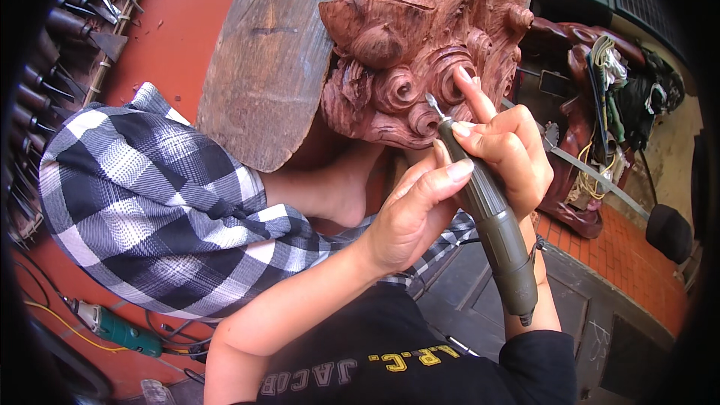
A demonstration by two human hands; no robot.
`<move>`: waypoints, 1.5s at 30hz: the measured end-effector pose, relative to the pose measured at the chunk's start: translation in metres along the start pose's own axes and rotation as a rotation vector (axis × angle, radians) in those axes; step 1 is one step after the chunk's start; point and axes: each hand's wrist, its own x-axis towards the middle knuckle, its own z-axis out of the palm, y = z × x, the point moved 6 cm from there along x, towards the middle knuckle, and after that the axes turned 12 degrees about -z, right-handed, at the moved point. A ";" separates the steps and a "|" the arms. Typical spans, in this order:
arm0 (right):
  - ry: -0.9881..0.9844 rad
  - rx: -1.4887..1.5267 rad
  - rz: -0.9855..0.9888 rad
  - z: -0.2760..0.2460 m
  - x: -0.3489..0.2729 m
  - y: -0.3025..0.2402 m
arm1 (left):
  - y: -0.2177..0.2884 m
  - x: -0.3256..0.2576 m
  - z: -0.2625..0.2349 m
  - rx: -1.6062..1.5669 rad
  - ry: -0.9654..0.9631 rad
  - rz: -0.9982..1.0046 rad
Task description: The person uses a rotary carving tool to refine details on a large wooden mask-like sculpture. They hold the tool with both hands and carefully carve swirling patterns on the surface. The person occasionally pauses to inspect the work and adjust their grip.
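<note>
A dark olive-grey rotary tool (487, 217) with a silver bit slants between my two hands. Its tip points up and left at the scrolls of a reddish carved wooden piece (397, 37); whether it touches the wood, I cannot tell. My left hand (420, 206) presses its thumb to the tool's front part, with its other fingers partly hidden behind the thumb. Wrapped round the tool from the right, my right hand (514, 154) also grips it. One finger of that hand reaches up to the carved swirl, touching or nearly touching it.
A grey-brown oval board (262, 67) leans left of the carving. Several chisels (67, 22) line a rack at the far left. A green power tool (124, 330) with cables lies on the red floor (172, 22). Carved dark-red furniture (574, 105) with hung cords stands at right.
</note>
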 end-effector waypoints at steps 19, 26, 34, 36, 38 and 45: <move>-0.024 0.094 0.000 -0.004 -0.003 0.005 | -0.003 -0.002 0.000 0.085 0.057 -0.049; 0.101 0.150 0.070 -0.009 -0.007 0.005 | -0.002 -0.007 0.008 0.195 0.120 -0.132; 0.112 0.152 0.118 -0.011 0.014 0.004 | 0.013 -0.012 0.022 0.181 0.138 -0.151; 0.070 0.142 0.145 -0.011 0.021 0.004 | 0.015 -0.011 0.022 0.184 0.126 -0.153; 0.057 0.131 0.157 -0.011 0.022 0.004 | 0.016 -0.010 0.020 0.194 0.113 -0.146; 0.119 0.089 0.148 -0.012 0.010 0.008 | 0.013 -0.006 0.017 0.267 0.091 -0.135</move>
